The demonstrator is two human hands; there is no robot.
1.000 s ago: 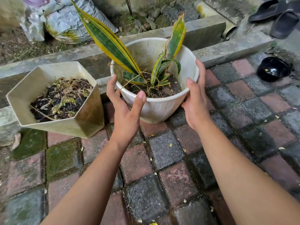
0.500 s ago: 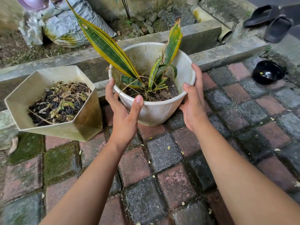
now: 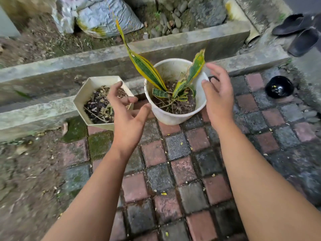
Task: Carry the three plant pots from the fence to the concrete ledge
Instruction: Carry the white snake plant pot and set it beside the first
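A round white pot (image 3: 171, 117) with a yellow-edged snake plant stands on the brick paving against the low concrete ledge (image 3: 40, 110). To its left sits a cream hexagonal pot (image 3: 79, 97) filled with dry leaves and soil, also against the ledge. My left hand (image 3: 126, 115) hovers between the two pots, fingers spread, holding nothing. My right hand (image 3: 218, 94) floats just right of the round pot's rim, open and apart from it.
A black bowl (image 3: 279, 86) lies on the paving at the right. Dark sandals (image 3: 302, 33) rest on the concrete at the upper right. A grey sack (image 3: 106, 16) and pebbles lie behind a second, higher concrete wall (image 3: 173, 44). Mossy bricks and dirt are at the left.
Both hands held the round white pot by its sides and have let go of it. The pot now rests on the bricks by the ledge, and the view has pulled back.
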